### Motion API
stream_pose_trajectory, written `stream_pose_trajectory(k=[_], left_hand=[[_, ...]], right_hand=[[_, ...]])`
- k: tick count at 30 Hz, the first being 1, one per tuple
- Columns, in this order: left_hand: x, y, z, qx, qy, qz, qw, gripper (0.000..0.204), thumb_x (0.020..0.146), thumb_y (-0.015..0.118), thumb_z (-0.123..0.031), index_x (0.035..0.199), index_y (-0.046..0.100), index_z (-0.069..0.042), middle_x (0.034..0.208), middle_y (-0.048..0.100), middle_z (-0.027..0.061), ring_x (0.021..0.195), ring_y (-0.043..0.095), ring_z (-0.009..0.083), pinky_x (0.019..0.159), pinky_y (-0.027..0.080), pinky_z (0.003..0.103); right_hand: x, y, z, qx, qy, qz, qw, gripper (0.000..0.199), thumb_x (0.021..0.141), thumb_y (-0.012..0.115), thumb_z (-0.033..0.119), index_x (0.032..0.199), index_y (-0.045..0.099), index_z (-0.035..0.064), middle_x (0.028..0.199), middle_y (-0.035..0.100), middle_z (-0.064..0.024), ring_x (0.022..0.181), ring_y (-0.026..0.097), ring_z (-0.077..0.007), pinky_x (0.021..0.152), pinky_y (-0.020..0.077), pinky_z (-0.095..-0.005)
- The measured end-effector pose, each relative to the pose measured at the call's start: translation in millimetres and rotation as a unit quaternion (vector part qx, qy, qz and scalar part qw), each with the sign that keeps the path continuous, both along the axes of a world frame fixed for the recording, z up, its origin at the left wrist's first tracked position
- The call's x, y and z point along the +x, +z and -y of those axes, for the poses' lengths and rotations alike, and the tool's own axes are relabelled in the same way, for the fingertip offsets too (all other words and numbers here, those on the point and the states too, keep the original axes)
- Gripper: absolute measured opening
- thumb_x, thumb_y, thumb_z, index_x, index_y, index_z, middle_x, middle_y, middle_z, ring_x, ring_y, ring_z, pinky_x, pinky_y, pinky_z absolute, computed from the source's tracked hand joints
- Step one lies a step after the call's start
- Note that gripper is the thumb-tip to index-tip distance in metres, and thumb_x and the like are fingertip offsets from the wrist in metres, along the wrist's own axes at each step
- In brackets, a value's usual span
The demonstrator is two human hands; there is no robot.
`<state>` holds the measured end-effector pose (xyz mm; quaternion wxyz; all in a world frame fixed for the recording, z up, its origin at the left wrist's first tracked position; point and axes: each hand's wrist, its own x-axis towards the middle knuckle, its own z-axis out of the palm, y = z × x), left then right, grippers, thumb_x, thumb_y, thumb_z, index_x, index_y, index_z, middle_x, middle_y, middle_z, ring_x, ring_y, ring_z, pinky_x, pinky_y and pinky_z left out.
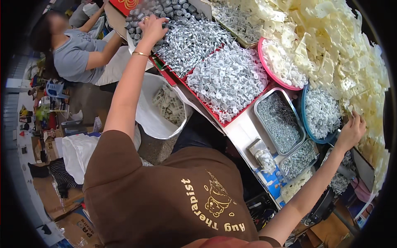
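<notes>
My left hand (153, 29) reaches to the far left of the work surface, over a heap of grey cylindrical parts (180, 8). Its fingers are apart and touch the heap's near edge; nothing shows clearly in them. To its right lies a pile of shiny metal nails or pins (190, 43) in a red tray. On the other side, my right hand (352, 129) is at the edge of a tall mound of cream plastic pieces (343, 53). Its fingers are bent together against the pieces, and what they hold is hidden. Nearest to it is a teal bowl (305, 113) of pale capped parts.
A red tray of white-capped pins (227, 78), a pink bowl (262, 56), and a metal tray of small screws (278, 120) stand between my hands. A white sack (151, 120) hangs open below the table edge. Another person (78, 53) sits at the far left.
</notes>
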<state>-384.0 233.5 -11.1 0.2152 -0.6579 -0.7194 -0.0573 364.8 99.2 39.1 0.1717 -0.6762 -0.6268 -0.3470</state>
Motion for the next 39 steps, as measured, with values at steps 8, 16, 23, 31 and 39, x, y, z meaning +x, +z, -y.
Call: stream_pose_trajectory(k=[8, 16, 23, 31, 39], left_hand=[[-17, 5, -4, 0.001, -0.072, 0.034, 0.997, 0.038, 0.073, 0.081, -0.025, 0.108, 0.071, -0.013, 0.105, 0.067, 0.0088, 0.107, 0.06, 0.0321, 0.094, 0.046, 0.047], [103, 18, 63, 0.105, -0.247, 0.491, 0.829, 0.021, 0.097, 0.066, -0.017, 0.111, 0.067, -0.002, 0.101, 0.07, 0.0084, 0.091, 0.066, 0.0172, 0.082, 0.052, 0.03], [252, 44, 155, -0.02, -0.488, 0.398, 0.777, 0.027, 0.08, 0.081, -0.022, 0.097, 0.068, -0.005, 0.091, 0.065, 0.0067, 0.087, 0.058, 0.0253, 0.082, 0.047, 0.036], [370, 28, 240, -0.108, -0.66, 0.332, 0.665, 0.049, 0.067, 0.08, -0.047, 0.092, 0.063, -0.009, 0.09, 0.057, 0.0027, 0.096, 0.058, 0.0238, 0.093, 0.042, 0.041], [392, 6, 254, -0.086, -0.664, 0.285, 0.686, 0.045, 0.068, 0.078, -0.047, 0.089, 0.063, -0.01, 0.088, 0.055, 0.0007, 0.095, 0.056, 0.0208, 0.096, 0.04, 0.041]], right_hand=[[-74, 1, 35, 0.04, 0.15, -0.537, 0.829, 0.015, 0.094, 0.073, 0.011, 0.092, 0.064, -0.0009, 0.097, 0.064, 0.0004, 0.077, 0.062, -0.0107, 0.069, 0.0483, -0.0235], [-127, 6, 130, 0.014, 0.179, -0.75, 0.636, 0.021, 0.099, 0.063, 0.006, 0.118, 0.059, -0.0016, 0.118, 0.062, -0.0094, 0.103, 0.062, -0.0137, 0.091, 0.0492, -0.0246], [-162, -4, 182, -0.074, 0.164, -0.811, 0.557, 0.045, 0.097, 0.06, 0.006, 0.14, 0.046, 0.0036, 0.118, 0.063, -0.0117, 0.102, 0.064, -0.0162, 0.082, 0.0522, -0.0282], [-162, -19, 210, 0.004, 0.148, -0.866, 0.478, 0.04, 0.105, 0.05, 0.009, 0.143, 0.048, -0.0033, 0.122, 0.061, -0.0086, 0.082, 0.054, -0.0097, 0.078, 0.0474, -0.0261], [-160, -46, 251, 0.011, 0.044, -0.704, 0.709, 0.037, 0.105, 0.055, 0.019, 0.133, 0.052, -0.0056, 0.115, 0.062, -0.008, 0.079, 0.051, -0.0085, 0.075, 0.0465, -0.0267]])
